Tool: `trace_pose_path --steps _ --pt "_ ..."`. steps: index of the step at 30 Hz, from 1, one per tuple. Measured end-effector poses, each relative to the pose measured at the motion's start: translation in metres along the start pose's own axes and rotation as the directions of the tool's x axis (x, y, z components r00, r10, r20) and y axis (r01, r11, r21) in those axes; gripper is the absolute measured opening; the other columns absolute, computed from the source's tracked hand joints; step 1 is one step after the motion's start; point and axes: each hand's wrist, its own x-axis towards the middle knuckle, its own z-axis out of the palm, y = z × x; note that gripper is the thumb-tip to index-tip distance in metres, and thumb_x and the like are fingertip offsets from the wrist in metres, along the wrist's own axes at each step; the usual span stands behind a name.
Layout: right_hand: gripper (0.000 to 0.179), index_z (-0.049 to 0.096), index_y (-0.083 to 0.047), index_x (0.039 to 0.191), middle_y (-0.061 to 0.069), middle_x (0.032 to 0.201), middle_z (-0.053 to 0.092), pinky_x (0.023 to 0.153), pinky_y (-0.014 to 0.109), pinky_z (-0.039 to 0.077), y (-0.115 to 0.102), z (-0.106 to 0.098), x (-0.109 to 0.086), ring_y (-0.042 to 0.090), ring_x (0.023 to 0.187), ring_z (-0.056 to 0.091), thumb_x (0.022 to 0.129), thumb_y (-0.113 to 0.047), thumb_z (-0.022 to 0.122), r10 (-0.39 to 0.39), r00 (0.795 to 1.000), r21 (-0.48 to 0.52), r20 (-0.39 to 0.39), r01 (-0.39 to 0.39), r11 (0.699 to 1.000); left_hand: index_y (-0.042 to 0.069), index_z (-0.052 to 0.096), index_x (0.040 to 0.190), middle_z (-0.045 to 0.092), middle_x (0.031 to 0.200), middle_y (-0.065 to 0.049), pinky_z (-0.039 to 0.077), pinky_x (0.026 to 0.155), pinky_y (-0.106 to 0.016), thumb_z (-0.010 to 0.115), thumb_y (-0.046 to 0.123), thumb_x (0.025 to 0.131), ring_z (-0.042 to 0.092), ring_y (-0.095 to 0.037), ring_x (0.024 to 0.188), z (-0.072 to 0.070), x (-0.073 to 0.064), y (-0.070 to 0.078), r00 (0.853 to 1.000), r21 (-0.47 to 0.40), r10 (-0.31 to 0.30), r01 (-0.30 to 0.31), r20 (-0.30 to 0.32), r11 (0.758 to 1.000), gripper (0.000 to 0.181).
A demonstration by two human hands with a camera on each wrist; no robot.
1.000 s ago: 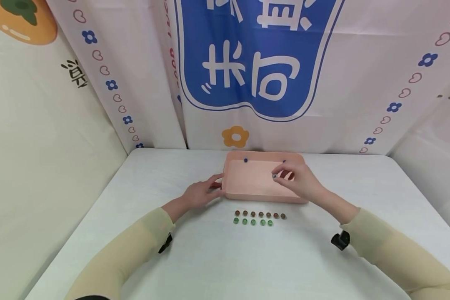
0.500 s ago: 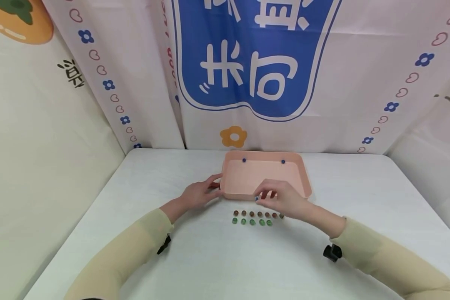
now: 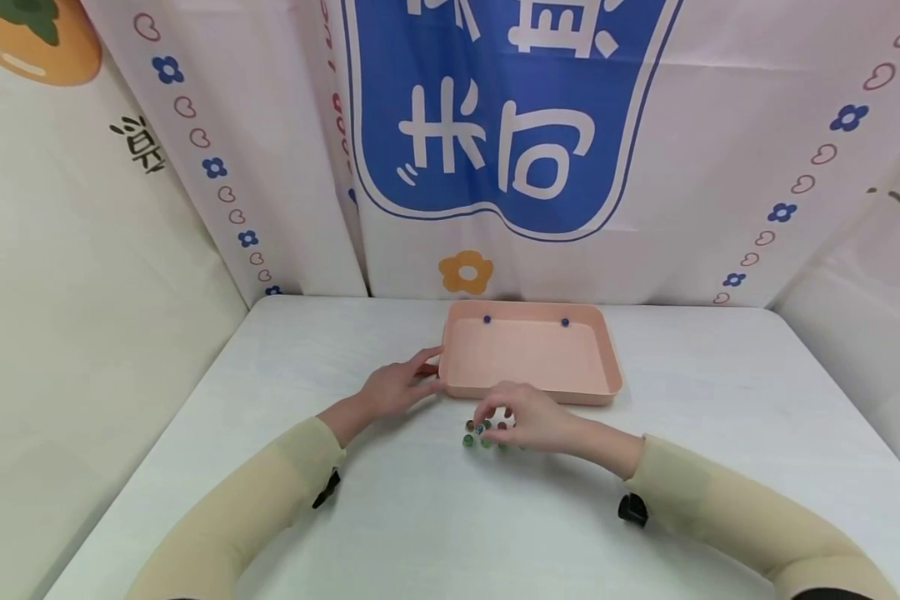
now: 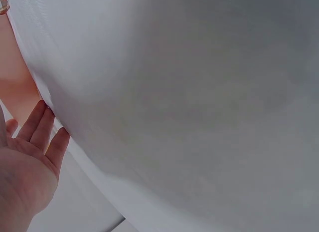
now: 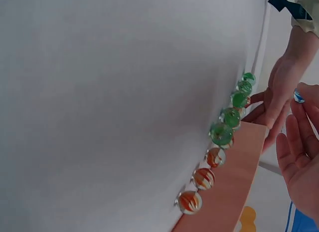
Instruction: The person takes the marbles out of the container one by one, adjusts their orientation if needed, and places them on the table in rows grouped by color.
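Between thumb and fingers my right hand (image 3: 528,417) pinches a glass marble with a blue swirl (image 5: 299,96). In the head view this hand is over two rows of marbles in front of a shallow pink tray (image 3: 525,354), hiding part of them. The nearer row is of green marbles (image 5: 231,117), the other of orange-swirled marbles (image 5: 189,202). My left hand (image 3: 393,387) lies at the tray's left side, fingers extended with their tips at its wall; the left wrist view also shows this hand (image 4: 27,177) beside the pink wall (image 4: 15,72).
Inside the tray, along its far side, sit two dark blue marbles, one at left (image 3: 487,319) and one at right (image 3: 566,322). A white cloth (image 3: 420,517) covers the table. Printed curtains (image 3: 300,150) hang behind it and at both sides.
My right hand has moved from above the tray's right part toward me and to the left, over the marble rows, still pinching the blue-swirled marble. My left hand has stayed at the tray.
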Motion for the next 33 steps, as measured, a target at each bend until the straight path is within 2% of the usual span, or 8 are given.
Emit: trace_pose_path --steps 7,16,24,33 --pt "0.013 0.072 -0.019 0.096 -0.015 0.093 0.063 0.067 0.025 0.05 0.006 0.011 0.008 0.019 0.086 0.058 0.085 -0.013 0.076 0.008 0.997 -0.022 0.076 -0.006 1.0 0.023 0.027 0.153 0.058 0.135 -0.006 0.041 0.099 -0.049 0.052 0.05 0.098 0.056 -0.028 0.12 0.0 0.0 -0.002 1.0 0.0 0.023 -0.023 -0.005 1.0 0.067" --pt "0.014 0.072 -0.017 0.097 -0.011 0.093 0.063 0.08 0.025 0.047 0.005 0.019 0.012 0.014 0.09 0.056 0.085 -0.013 0.076 0.046 0.982 -0.08 0.182 -0.032 0.996 0.023 0.027 0.154 0.058 0.135 -0.007 0.04 0.1 -0.05 0.052 0.05 0.098 0.055 -0.029 0.122 0.001 0.001 -0.003 1.0 -0.004 0.026 -0.026 -0.006 1.0 0.067" --pt "0.015 0.072 -0.02 0.096 -0.014 0.089 0.061 0.076 0.02 0.045 0.008 0.024 0.014 0.007 0.084 0.053 0.083 -0.015 0.078 0.015 0.977 -0.139 0.213 0.015 0.99 0.023 0.026 0.154 0.056 0.137 -0.006 0.039 0.1 -0.052 0.052 0.051 0.097 0.053 -0.03 0.124 0.0 0.001 -0.002 1.0 -0.002 0.017 -0.017 0.008 1.0 0.068" --pt "0.014 0.073 -0.019 0.096 -0.017 0.09 0.063 0.077 0.019 0.043 0.008 0.026 0.016 0.005 0.085 0.053 0.083 -0.016 0.079 -0.008 0.971 -0.181 0.238 0.053 0.982 0.023 0.026 0.154 0.056 0.137 -0.007 0.039 0.1 -0.051 0.051 0.05 0.098 0.054 -0.03 0.123 -0.001 0.0 -0.002 1.0 -0.001 0.021 -0.021 0.006 1.0 0.066"
